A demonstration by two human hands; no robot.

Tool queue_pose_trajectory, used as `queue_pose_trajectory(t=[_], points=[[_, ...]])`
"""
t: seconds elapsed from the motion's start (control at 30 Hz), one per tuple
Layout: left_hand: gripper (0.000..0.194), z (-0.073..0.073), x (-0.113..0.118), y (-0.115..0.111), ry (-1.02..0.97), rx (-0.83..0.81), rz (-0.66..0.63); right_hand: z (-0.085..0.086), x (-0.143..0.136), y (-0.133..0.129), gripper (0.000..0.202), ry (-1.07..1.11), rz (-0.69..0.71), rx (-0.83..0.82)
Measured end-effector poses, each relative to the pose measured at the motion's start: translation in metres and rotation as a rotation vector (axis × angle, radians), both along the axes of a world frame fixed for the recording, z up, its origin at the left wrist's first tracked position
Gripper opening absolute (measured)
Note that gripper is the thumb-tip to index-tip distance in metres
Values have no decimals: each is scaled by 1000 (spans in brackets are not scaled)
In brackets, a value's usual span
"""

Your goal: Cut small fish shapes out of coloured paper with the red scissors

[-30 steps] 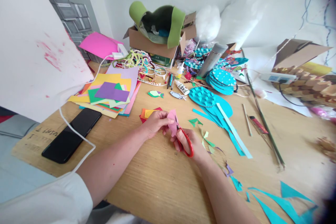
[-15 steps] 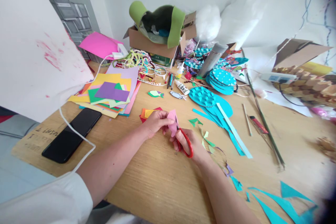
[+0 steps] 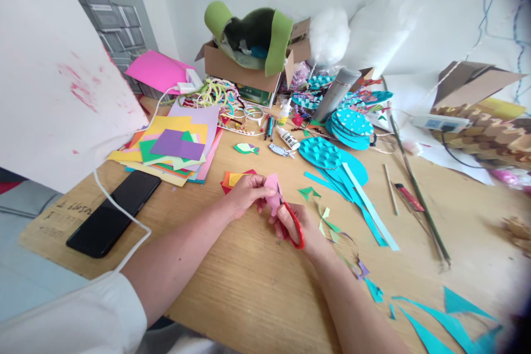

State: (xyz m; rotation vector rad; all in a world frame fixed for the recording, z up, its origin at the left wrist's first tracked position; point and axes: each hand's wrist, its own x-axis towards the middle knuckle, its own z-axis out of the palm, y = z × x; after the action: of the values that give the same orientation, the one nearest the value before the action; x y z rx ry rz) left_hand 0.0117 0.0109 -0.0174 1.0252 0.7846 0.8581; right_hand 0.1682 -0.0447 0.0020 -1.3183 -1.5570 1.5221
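Note:
Between the fingers of my left hand is a small piece of pink paper, held upright above the table. My right hand is closed around the red handles of a pair of scissors, and the blades meet the pink paper at its lower right side. Just behind my left hand lie small orange, yellow and red paper pieces. Farther back are a green paper fish and a white paper fish with a dark outline. Green paper scraps lie to the right of the scissors.
A stack of coloured paper and a black phone lie on the left, a white cable crossing the phone. Blue ovals and strips, a glue bottle, a flask, a cutter and a long stick occupy the right.
Almost nothing differs. The scissor handles have shifted very slightly, while both hands and the pink paper stay in the same place.

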Motion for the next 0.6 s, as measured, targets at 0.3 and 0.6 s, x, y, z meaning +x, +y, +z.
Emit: queue_pose_trajectory(t=[0.3, 0.6], points=[[22, 0, 0, 0, -6, 5, -13, -2, -1, 0, 64, -7, -21, 9], [22, -2, -1, 1, -2, 18, -10, -1, 1, -1, 62, -12, 4, 7]])
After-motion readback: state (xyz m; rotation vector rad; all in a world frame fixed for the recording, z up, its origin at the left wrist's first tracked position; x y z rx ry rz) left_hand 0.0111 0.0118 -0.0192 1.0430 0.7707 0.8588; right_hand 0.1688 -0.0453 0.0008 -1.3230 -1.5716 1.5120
